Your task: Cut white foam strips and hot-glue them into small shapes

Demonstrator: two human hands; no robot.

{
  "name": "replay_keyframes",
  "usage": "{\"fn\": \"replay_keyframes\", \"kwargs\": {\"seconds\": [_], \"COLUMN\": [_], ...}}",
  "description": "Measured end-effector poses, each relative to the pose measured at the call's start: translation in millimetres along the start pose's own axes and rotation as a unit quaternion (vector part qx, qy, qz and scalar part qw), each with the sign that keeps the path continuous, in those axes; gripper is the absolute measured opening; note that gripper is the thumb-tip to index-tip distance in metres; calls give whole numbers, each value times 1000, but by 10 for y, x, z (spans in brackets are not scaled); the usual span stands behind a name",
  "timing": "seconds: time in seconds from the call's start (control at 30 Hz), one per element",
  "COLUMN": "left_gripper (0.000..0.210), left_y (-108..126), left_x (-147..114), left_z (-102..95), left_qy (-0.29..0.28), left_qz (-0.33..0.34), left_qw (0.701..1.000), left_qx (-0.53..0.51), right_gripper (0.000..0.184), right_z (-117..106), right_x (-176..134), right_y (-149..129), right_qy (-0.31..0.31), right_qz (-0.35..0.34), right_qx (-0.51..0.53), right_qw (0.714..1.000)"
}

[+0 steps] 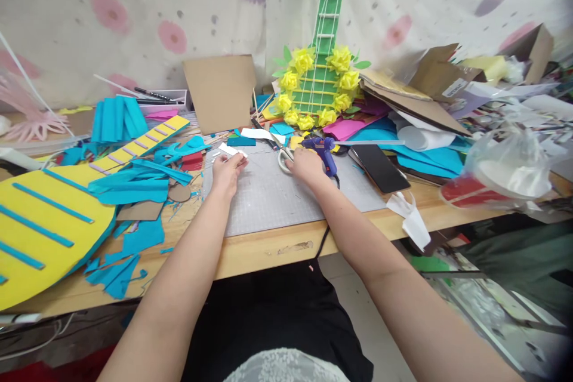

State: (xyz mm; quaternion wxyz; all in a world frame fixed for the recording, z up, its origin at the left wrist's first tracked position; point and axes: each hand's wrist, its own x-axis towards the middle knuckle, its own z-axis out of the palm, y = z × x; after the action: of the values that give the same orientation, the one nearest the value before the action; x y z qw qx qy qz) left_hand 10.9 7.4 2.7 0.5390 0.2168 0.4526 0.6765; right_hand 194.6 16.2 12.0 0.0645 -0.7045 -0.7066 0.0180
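Both my arms reach out over a grey cutting mat (277, 200) on a wooden table. My left hand (227, 170) pinches a small white piece of paper (230, 150) at the mat's far edge. Beside it, my right hand (304, 165) closes on white-handled scissors (285, 160), whose blades point away toward the back. A blue glue gun (323, 149) lies just right of my right hand, its black cord running off the table's front edge.
A yellow paper guitar with blue strips (49, 227) lies at left among blue paper scraps (134, 185). A green guitar neck with yellow paper flowers (320, 86) leans on the back wall. A black phone (379, 168), cardboard (219, 92) and plastic bags (505, 170) crowd the right.
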Motion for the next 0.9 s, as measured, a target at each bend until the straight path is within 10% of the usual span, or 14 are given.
{"fn": "replay_keyframes", "kwargs": {"seconds": [0.33, 0.63, 0.9], "left_gripper": [39, 34, 37], "left_y": [-18, 38, 44], "left_x": [35, -15, -12], "left_z": [-27, 0, -8], "left_qy": [-1, -26, -56], "left_qz": [7, 7, 13], "left_qw": [1000, 999, 998], "left_qx": [-3, -18, -29], "right_gripper": [32, 59, 59], "right_z": [3, -121, -112], "right_x": [1, -212, -240], "right_y": [222, 11, 8], "right_qy": [37, -11, -29], "right_qz": [-57, -237, -215], "right_qx": [340, 176, 129], "right_qw": [938, 955, 968]}}
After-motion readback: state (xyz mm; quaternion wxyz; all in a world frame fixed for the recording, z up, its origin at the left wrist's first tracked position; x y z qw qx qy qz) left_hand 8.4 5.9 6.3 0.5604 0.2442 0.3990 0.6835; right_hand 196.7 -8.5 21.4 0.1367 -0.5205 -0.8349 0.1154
